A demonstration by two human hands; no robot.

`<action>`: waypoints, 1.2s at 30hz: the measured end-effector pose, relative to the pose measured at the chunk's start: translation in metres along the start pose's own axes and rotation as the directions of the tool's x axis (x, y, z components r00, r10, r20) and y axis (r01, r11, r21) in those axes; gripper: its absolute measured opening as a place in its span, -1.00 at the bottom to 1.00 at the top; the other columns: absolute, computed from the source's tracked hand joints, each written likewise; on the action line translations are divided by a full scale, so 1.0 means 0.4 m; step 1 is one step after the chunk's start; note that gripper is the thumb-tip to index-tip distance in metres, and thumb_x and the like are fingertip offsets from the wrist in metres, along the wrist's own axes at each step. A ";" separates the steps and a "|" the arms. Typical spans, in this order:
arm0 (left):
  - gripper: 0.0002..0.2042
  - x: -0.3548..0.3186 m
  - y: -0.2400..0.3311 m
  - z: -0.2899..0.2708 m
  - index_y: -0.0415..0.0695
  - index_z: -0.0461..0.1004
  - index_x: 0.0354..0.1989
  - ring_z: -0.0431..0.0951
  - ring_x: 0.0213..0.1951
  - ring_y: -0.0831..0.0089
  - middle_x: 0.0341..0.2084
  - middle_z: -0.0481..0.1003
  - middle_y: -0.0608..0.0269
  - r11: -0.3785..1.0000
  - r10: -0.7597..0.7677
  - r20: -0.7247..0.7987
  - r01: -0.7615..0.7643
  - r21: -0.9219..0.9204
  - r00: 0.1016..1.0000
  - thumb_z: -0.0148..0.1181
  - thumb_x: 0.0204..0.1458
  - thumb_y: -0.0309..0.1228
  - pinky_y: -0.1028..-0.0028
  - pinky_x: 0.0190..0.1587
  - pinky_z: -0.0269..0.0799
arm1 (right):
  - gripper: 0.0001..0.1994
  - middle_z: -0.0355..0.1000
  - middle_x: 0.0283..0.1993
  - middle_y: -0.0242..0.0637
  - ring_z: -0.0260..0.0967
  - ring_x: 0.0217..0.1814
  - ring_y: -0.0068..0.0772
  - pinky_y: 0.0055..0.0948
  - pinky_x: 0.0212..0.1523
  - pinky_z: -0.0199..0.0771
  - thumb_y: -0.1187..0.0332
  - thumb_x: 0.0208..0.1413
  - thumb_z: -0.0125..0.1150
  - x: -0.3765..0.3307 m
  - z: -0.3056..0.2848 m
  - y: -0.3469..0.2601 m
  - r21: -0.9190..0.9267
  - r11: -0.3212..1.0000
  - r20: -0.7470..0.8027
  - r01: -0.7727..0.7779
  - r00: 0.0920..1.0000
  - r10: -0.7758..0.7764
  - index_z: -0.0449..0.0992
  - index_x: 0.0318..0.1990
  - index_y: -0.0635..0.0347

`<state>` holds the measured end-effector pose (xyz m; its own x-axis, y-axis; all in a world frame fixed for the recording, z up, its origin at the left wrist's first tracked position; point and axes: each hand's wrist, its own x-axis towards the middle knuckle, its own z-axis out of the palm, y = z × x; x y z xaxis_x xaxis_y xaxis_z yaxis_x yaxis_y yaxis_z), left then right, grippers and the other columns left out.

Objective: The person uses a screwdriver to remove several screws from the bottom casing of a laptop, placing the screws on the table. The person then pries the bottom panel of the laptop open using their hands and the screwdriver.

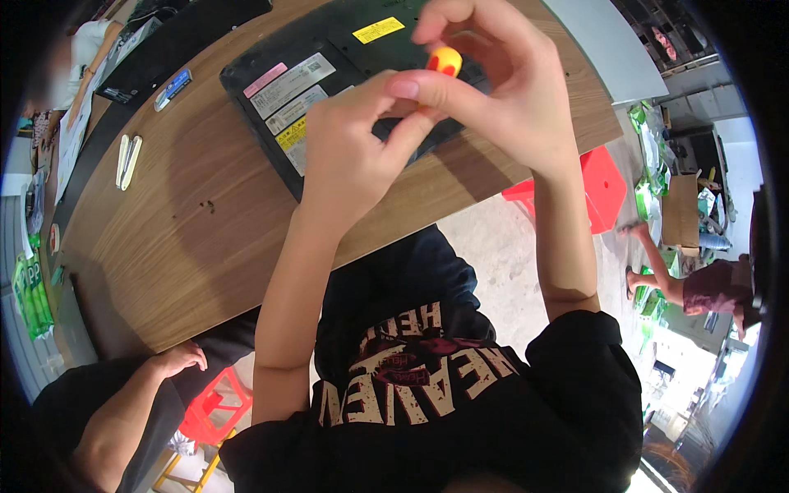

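A laptop (pixel 341 62) lies upside down on the wooden table, its dark underside bearing white, pink and yellow labels. Above it, both my hands meet. Between the thumb and curled fingers of my right hand (pixel 514 103) is a screwdriver (pixel 446 61); only its yellow and red handle shows, and the shaft is hidden. My left hand (pixel 349 144) is closed close against the right thumb, with its thumb and forefinger pinched together. What the left fingertips grip is covered by my hands.
Small dark bits, perhaps screws, lie on the table (pixel 238 255) left of the laptop. Farther left are a slim white tool (pixel 128 162) and a blue-and-white item (pixel 173 89). Red stools (pixel 604 189) stand below the edge. Another person's hand (pixel 182 359) rests at lower left; others are farther off.
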<state>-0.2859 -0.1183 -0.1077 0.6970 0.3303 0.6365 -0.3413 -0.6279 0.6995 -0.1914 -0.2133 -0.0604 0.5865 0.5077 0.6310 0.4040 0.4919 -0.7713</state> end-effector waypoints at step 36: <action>-0.82 0.015 0.001 -0.046 -0.23 0.57 -0.23 0.64 -0.32 0.54 -0.50 0.61 0.27 0.961 -0.231 0.290 0.264 -0.078 0.929 0.33 -0.01 -0.47 0.56 -0.18 0.53 | -0.73 0.46 -0.28 -0.22 0.44 -0.32 -0.25 -0.39 -0.27 0.42 0.53 0.03 0.25 0.009 -0.072 -0.090 -0.347 0.884 0.531 0.313 0.843 -0.090 0.43 -0.08 0.23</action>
<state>-0.2935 -0.1038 -0.0978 0.9091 0.2476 0.3350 -0.1933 -0.4616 0.8658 -0.1837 -0.2496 -0.0329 0.0849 0.7591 0.6454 0.7847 0.3483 -0.5128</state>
